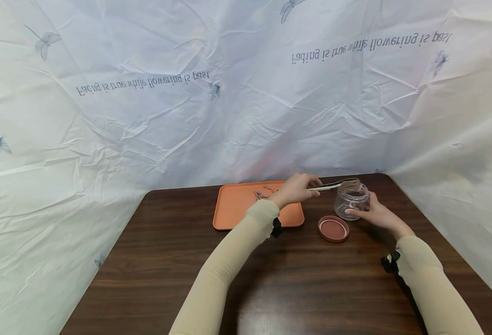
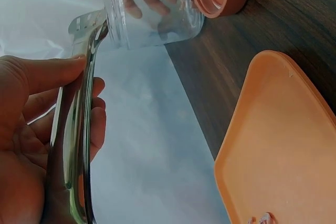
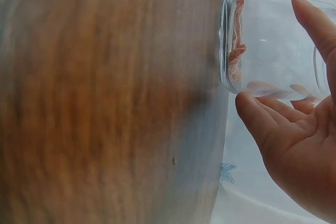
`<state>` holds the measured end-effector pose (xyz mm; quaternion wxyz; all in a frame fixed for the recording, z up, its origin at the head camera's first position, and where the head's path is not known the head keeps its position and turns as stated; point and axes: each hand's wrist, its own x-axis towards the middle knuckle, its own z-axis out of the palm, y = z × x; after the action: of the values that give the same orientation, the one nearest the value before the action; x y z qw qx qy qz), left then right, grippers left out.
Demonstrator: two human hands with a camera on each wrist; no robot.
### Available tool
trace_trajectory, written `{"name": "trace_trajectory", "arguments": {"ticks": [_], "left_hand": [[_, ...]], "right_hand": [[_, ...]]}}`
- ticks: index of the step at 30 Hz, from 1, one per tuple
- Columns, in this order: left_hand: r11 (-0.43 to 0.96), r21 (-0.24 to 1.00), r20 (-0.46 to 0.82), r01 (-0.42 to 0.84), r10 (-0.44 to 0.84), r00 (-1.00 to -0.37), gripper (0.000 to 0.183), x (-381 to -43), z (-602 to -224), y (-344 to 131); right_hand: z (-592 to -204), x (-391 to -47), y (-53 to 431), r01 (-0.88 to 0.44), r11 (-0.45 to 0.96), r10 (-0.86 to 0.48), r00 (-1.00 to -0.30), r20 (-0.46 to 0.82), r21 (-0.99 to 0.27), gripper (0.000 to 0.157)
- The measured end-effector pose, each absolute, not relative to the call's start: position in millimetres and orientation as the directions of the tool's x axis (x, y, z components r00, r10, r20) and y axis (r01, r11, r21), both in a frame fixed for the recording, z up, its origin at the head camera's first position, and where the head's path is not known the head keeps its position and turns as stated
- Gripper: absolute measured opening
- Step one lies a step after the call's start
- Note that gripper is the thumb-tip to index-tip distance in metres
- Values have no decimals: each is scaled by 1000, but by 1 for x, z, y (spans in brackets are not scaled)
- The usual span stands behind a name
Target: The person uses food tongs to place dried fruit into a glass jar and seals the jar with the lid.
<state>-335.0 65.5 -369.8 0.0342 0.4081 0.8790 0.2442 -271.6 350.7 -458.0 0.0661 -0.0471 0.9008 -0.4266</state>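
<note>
My left hand [image 1: 298,188] grips a pair of metal tongs [image 2: 71,145], thumb on one side and fingers round the other. The slotted heads of the tongs are right at the mouth of a clear jar [image 1: 348,209]. My right hand [image 3: 299,140] holds this jar round its side, thumb on one side and fingers on the other. A reddish-brown strip [image 3: 237,51] lies at the jar's bottom in the right wrist view. Beside the jar, a round red-brown lid [image 1: 333,230] rests on the table with its inside facing up.
Left of the jar lies an orange tray [image 1: 237,207] with several small pieces [image 1: 259,195] on it, partly hidden behind my left forearm. Both stand on a dark wooden table [image 1: 166,260]. A white printed cloth [image 1: 246,107] hangs behind and along the sides.
</note>
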Motion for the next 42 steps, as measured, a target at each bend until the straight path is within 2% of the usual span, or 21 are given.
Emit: {"name": "trace_trajectory", "arguments": {"ticks": [11,24,32,42], "left_hand": [[543,534,119,648,710,-694,50,-331,-365,64],[533,546,150,647,697,-701,51,-332,-364,48],[562,597,168,572,610,-774,50,-345,-369,6],[618,610,163,496,514,-842,52,-355,-365,-56]], "right_hand": [[-458,-270,350,-8,618,-141,-985,-100,-786,116],[-457,-270,349,-10,636,-135,-986,-99,-771,118],[-460,-268,352,-46,620,-144,-988,-56,-783,111],[-457,-268,349,-47,617,-149,-987,-59,-785,111]]}}
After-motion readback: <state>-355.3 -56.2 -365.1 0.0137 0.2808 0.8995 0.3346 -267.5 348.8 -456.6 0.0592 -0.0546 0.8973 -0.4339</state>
